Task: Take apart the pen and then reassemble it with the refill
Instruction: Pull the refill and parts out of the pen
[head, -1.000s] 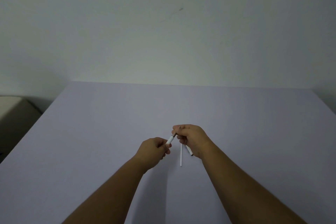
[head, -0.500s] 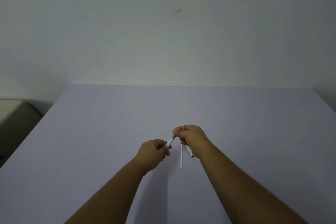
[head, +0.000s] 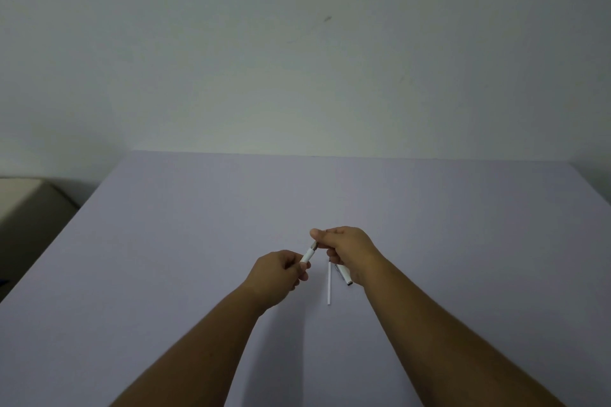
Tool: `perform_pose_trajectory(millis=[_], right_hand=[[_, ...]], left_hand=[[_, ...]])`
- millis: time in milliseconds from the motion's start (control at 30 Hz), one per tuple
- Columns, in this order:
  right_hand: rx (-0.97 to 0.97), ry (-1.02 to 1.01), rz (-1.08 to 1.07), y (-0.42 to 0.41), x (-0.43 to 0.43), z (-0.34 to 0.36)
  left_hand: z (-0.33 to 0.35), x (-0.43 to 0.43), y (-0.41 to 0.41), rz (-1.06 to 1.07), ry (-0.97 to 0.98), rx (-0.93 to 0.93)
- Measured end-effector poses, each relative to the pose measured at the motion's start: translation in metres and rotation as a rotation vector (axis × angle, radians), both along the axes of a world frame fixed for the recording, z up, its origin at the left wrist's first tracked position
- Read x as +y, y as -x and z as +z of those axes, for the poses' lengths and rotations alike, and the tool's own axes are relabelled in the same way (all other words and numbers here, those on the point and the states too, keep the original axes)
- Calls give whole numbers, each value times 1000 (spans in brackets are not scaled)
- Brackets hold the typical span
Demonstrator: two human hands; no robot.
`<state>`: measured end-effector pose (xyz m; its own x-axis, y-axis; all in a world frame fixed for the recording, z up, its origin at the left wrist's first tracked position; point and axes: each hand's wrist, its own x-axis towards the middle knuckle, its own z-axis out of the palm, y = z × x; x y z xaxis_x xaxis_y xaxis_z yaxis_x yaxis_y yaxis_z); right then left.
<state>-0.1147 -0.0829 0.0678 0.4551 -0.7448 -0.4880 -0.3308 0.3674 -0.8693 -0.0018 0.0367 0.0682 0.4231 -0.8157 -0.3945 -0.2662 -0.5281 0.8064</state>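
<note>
A white pen barrel [head: 308,254] slants up to the right between both hands above the table. My left hand [head: 279,271] grips its lower end. The thumb and fingers of my right hand [head: 347,249] pinch the dark tip end of the barrel. A thin white refill [head: 329,284] lies on the table just below my right hand. Beside it lies another white pen part [head: 344,274] with a dark end, partly hidden under my right hand.
The pale lavender table [head: 165,274] reaches back to a plain wall [head: 297,59]. A beige piece of furniture [head: 23,201] stands lower, off the table's left edge.
My right hand's fingers shifted slightly on the barrel's tip end. Both hands stayed in nearly the same place; the refill and the other part did not move.
</note>
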Motion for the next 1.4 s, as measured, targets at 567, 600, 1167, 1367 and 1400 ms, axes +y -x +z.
perform_pose_trajectory(millis=[567,600,1167,1367,1400], right_hand=[[-28,-66,-12,1,6,6],[-1,-59,-1,2,7,5],[-169,76,-29,4,6,11],[-177,91,-158,3,-10,6],[-170,81,-235,4,-15,3]], left_hand=[[3,4,3,-5,5,-10],[3,4,3,-5,9,-6],[9,2,7,-37,-6,225],[-1,2,4,-64,-31,270],[-4,2,4,-63,-37,275]])
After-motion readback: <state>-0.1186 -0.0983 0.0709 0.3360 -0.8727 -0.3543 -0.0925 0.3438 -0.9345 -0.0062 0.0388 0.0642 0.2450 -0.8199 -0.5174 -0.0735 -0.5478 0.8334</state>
